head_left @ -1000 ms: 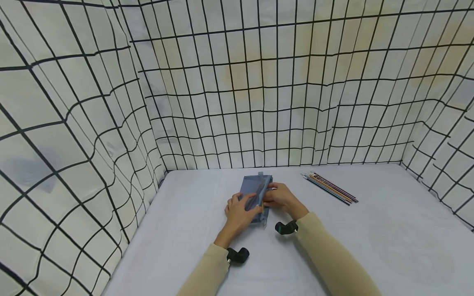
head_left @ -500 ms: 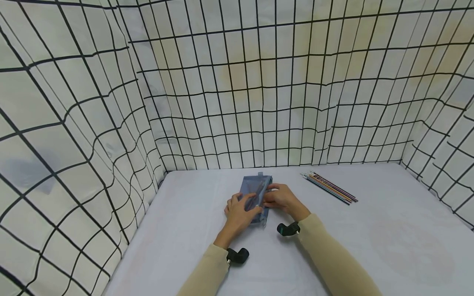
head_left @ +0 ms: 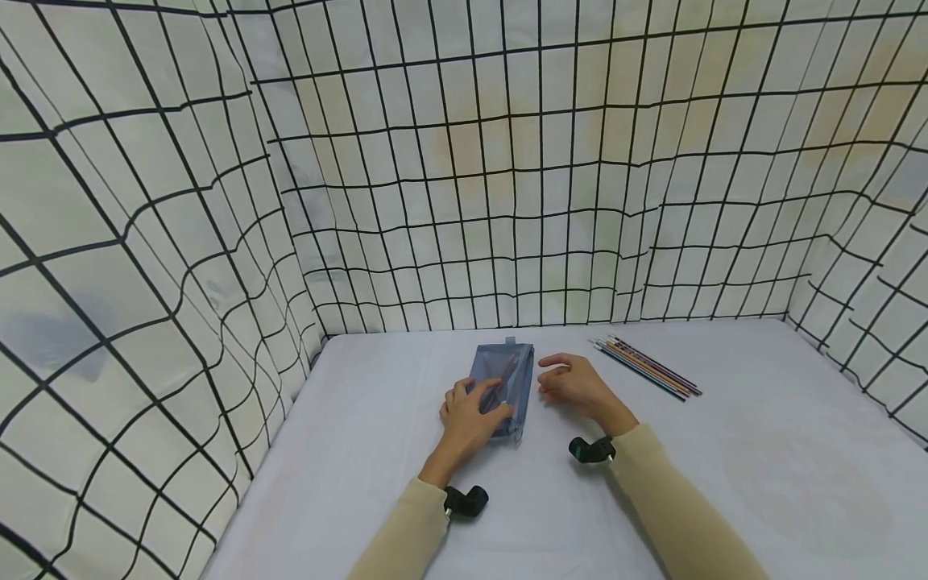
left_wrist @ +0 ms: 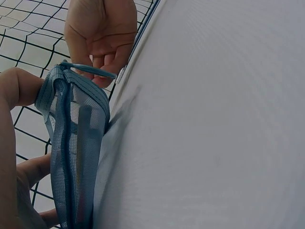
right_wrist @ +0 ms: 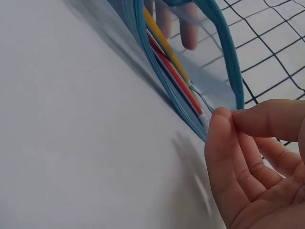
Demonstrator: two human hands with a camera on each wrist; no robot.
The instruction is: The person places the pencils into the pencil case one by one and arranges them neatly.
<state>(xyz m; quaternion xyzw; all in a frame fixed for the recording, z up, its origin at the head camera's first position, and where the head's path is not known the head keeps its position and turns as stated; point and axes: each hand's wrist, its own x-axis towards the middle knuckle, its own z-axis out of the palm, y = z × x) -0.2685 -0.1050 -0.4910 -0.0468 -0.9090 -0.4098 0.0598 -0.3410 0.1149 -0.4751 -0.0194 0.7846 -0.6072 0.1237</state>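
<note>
In the head view, the zippered mesh pouch [head_left: 515,383] lies lengthwise toward the far edge of the tabletop [head_left: 348,443], left hand [head_left: 467,416] gripping its left side, right hand [head_left: 576,387] loosely curled, apparently empty, just off its right.

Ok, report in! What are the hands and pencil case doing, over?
Left hand holds pencil case, sticks inside. Right hand beside it. Loose pencils farther right. Nothing visibly in the way, over.

One left hand [head_left: 470,416], one right hand [head_left: 577,388], two sleeves [head_left: 677,499], two wrist cameras [head_left: 467,502] and one blue pouch [head_left: 520,391] show. At least four loose pencils [head_left: 648,368] lie bunched.
</note>
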